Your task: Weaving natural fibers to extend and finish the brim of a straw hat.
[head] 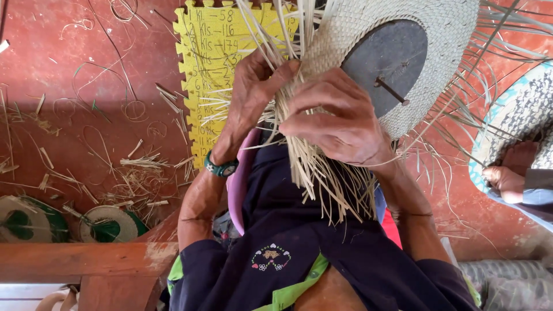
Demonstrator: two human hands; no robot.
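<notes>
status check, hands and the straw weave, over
Left hand and right hand both gripping loose straw strands. Woven straw disc half done, round wooden form on it. Nothing blocking.

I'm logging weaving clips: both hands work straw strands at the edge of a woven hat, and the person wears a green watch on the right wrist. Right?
Not quite. In the head view the green watch sits on the left wrist. Both the left hand and right hand do grip the straw strands at the woven hat edge.

Two hands — one hat (woven).
</notes>
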